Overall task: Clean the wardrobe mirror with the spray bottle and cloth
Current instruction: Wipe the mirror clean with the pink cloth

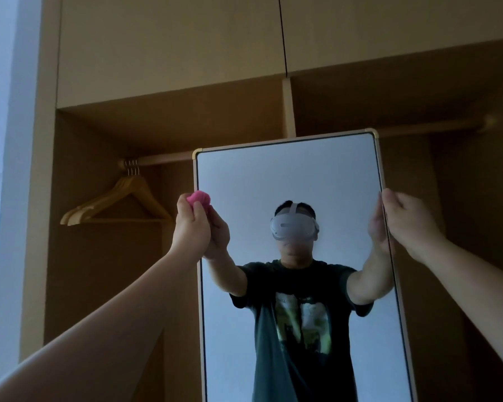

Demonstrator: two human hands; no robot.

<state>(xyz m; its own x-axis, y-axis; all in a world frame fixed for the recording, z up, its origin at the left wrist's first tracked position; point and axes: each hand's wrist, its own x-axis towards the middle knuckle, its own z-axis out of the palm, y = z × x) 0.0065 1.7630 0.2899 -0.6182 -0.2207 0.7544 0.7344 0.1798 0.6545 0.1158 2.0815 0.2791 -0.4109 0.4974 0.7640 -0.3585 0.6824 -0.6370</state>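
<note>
Head view: left hand (192, 227) with fingers bunched round pink cloth (197, 198) at upper left edge of mirror (288, 175), right hand (407, 221) with fingers curled over right frame; spray bottle unseen; risk of tilt or swing under hard, poorly braced wiping.

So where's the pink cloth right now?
In the head view the pink cloth is bunched in the left hand, up at the left edge of the mirror, just right of the wooden hangers.
</note>
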